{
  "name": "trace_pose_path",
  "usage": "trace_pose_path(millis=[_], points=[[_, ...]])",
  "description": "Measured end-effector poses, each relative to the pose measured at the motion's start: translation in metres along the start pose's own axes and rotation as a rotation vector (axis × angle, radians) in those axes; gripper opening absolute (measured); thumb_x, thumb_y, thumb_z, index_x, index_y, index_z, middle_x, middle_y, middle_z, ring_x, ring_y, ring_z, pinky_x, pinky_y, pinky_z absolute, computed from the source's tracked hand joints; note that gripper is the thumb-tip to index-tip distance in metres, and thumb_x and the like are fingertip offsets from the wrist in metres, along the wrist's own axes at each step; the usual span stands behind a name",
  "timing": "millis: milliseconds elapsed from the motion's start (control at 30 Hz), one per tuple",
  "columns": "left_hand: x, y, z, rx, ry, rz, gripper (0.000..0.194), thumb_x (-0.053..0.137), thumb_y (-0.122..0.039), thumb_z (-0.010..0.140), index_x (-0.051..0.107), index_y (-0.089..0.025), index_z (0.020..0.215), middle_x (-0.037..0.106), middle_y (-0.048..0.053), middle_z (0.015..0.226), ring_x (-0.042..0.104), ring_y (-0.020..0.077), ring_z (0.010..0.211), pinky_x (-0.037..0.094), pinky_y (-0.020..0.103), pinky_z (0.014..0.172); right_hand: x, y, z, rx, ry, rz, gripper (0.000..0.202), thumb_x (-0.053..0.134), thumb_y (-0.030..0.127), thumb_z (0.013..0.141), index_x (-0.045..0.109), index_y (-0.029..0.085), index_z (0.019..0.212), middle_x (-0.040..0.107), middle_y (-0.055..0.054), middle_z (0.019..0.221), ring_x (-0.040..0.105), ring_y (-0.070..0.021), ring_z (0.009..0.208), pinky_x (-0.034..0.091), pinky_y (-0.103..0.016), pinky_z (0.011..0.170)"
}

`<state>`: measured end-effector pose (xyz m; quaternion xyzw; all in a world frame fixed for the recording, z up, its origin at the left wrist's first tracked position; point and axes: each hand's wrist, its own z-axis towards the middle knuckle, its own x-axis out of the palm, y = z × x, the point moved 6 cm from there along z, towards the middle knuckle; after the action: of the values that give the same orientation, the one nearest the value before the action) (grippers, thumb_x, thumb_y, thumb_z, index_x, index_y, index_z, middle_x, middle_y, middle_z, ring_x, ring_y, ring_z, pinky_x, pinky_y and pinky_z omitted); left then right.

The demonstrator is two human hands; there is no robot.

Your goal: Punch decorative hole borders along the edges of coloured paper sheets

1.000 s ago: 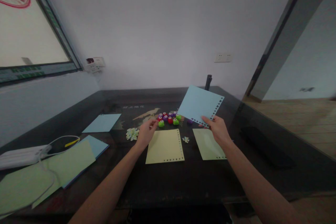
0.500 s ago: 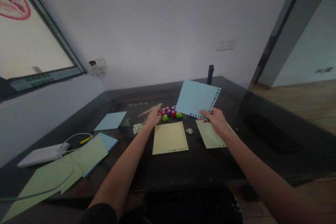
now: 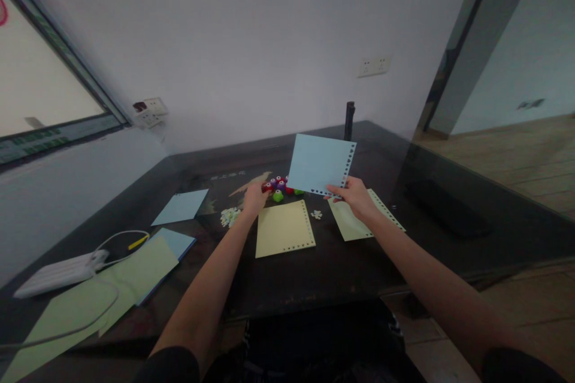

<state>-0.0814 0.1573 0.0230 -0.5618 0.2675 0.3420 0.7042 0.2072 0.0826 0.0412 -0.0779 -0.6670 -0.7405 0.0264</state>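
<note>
My right hand [image 3: 351, 194] pinches a light blue sheet of paper [image 3: 320, 161] by its lower right corner, raised above the desk. Small shapes are punched out along two of its edges. At the near left of a cluster of craft punches [image 3: 281, 185] in red, purple and green, the fingers of my left hand [image 3: 255, 197] close on a small red craft punch [image 3: 268, 187]. The blue sheet partly covers the cluster. Just in front lies a yellow sheet [image 3: 284, 228] with holes along two edges. A pale green punched sheet [image 3: 348, 224] lies partly behind my right forearm.
Small paper cut-outs [image 3: 230, 216] form a pile left of the yellow sheet, with a smaller pile [image 3: 317, 214] on its right. Blue and green sheets [image 3: 153, 260], a white power strip [image 3: 58, 275] and its cable occupy the left. A dark flat object [image 3: 444, 206] lies right.
The view has shifted slightly to the right. The blue sheet in my right hand has moved a little left, over the punches. My left hand stays at the cluster's left side.
</note>
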Motion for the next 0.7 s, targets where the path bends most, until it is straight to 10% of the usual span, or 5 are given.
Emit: trace_pose_path(millis=[133,333,700], points=[[-0.015,-0.021,-0.022,0.038,-0.132,-0.205,0.025,0.067,-0.023,0.073,0.065,-0.013,0.097,0.063,0.014,0.106,0.060,0.0264,0.097,0.043,0.037,0.085,0.003,-0.001,-0.001,-0.011,0.021,0.023,0.026,0.076,0.021,0.061,0.063,0.013,0.081,0.071,-0.005,0.073,0.066,-0.0154,0.052,0.048,-0.021,0.043],[0.037,-0.072,-0.074,-0.120,0.218,-1.026,0.036,0.073,-0.035,0.069,0.055,-0.016,0.093,0.067,0.008,0.097,0.066,0.0164,0.073,0.046,0.026,0.064,0.002,0.000,-0.001,-0.021,-0.011,0.044,0.029,0.076,0.026,0.061,0.062,0.014,0.083,0.072,-0.006,0.076,0.066,-0.0159,0.054,0.049,-0.021,0.043],[0.060,-0.085,-0.096,-0.242,0.330,-1.355,0.037,0.068,-0.013,0.073,0.060,-0.015,0.109,0.063,0.004,0.086,0.062,0.0102,0.071,0.049,0.027,0.078,0.006,-0.005,-0.002,-0.053,0.012,0.040,0.033,0.078,0.031,0.059,0.065,0.013,0.083,0.072,-0.008,0.079,0.067,-0.0169,0.057,0.049,-0.022,0.044]])
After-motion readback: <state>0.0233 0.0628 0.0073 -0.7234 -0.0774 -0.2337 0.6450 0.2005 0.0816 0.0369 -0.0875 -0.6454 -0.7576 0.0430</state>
